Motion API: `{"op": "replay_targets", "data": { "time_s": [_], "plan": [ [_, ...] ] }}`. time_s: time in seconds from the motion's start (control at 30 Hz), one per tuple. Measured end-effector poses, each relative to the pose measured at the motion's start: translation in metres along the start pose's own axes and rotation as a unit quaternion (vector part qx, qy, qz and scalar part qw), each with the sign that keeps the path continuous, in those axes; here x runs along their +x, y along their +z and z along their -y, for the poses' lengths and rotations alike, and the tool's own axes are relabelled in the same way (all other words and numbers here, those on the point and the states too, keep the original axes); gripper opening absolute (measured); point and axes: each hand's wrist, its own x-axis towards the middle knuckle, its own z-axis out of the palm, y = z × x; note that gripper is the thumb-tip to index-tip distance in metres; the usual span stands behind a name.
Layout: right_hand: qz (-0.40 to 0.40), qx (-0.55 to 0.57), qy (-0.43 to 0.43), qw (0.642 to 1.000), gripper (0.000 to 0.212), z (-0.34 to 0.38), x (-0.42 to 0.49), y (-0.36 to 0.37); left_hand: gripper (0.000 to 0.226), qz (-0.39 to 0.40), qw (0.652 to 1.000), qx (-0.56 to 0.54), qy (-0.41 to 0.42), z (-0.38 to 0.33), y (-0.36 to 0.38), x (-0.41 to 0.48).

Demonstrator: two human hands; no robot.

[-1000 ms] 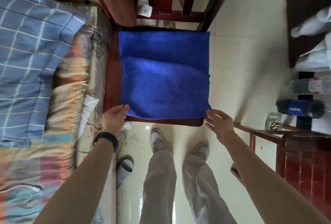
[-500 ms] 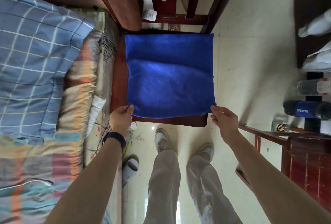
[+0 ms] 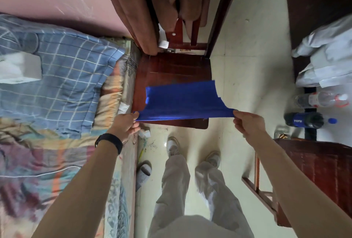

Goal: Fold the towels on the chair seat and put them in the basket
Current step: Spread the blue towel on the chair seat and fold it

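Observation:
A blue towel hangs lifted over the front half of the dark red wooden chair seat, stretched taut between my hands. My left hand pinches its near left corner at the seat's front left edge. My right hand pinches the near right corner, just past the seat's front right corner. The towel's far edge droops toward the seat, whose back half is bare. No basket is in view.
A bed with a checked blue pillow and patterned sheets lies along the left. A brown cloth hangs over the chair back. Bottles and white bags lie at the right, above a red wooden stand. A slipper lies by my feet.
Both hands have taken hold of the towel's near corners and lifted it off the seat toward me. The back of the seat is now uncovered.

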Motion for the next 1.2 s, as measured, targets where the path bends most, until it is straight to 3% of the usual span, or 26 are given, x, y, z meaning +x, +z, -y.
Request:
{"op": "replay_targets", "data": {
  "time_s": [0.13,0.27,0.43,0.53,0.7,1.03,1.2],
  "plan": [
    [0.032,-0.020,0.023,0.999,0.013,0.016,-0.036,-0.038,0.020,0.003,1.000,-0.023,-0.008,-0.010,-0.012,-0.055],
    [0.039,-0.096,0.030,0.994,0.018,0.012,-0.063,-0.062,0.026,-0.008,0.998,0.034,-0.043,0.009,-0.016,-0.103],
    [0.036,-0.020,0.038,0.998,0.009,0.028,-0.085,-0.072,0.012,-0.003,0.998,-0.013,-0.060,0.009,-0.025,-0.127],
    [0.041,0.017,0.052,0.998,0.021,0.033,-0.090,-0.069,0.015,0.001,0.997,-0.038,-0.074,0.009,-0.030,-0.133],
    [0.046,0.029,0.031,0.998,0.016,0.051,-0.093,-0.047,0.016,0.007,0.992,-0.090,-0.090,-0.014,-0.039,-0.125],
    [0.034,0.148,-0.095,0.984,0.012,0.126,-0.081,0.022,0.013,0.066,0.977,-0.182,0.088,-0.130,-0.038,-0.080],
    [0.008,0.164,-0.098,0.982,0.011,0.096,-0.071,0.041,0.010,0.090,0.973,-0.183,0.111,-0.113,-0.045,-0.043]
  ]
}}
